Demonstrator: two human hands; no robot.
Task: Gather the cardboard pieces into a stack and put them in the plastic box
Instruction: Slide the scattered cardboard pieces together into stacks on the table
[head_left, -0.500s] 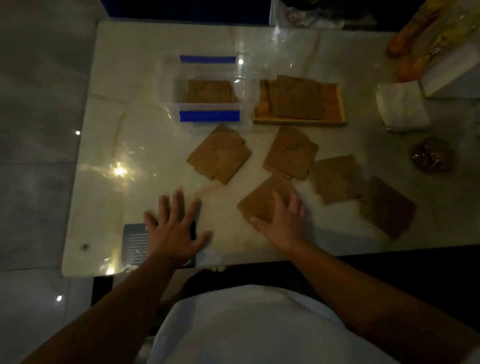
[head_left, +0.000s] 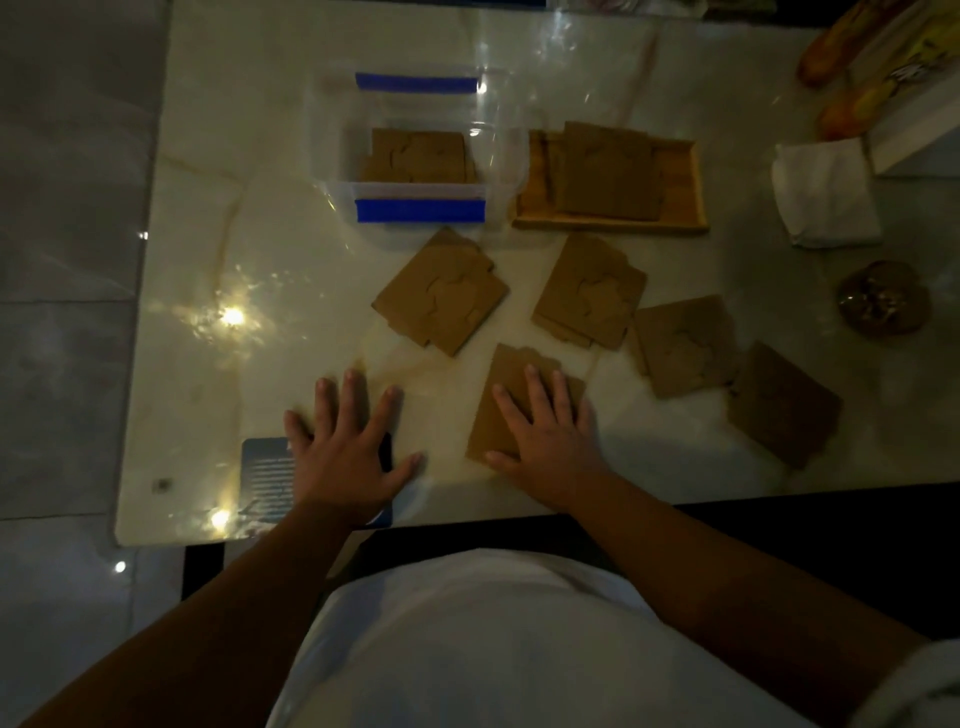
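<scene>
The right hand (head_left: 550, 441) presses flat, fingers spread, on a brown square cardboard piece (head_left: 501, 410); the left hand (head_left: 348, 447) lies splayed, apparently empty, on the glossy white bench (head_left: 260, 260)

The right hand (head_left: 550, 441) covers the near half of one cardboard piece (head_left: 511, 379), and the left hand (head_left: 348, 457) hides part of a dark card (head_left: 265, 473). Orange things (head_left: 852, 47) at far right are cut by the edge and too blurred to tell.

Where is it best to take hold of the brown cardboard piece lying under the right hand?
Probably at its far edge: the brown cardboard piece lies flat on the glossy white table, and the right hand covers its near part. Slide fingers under from the far side.
</scene>
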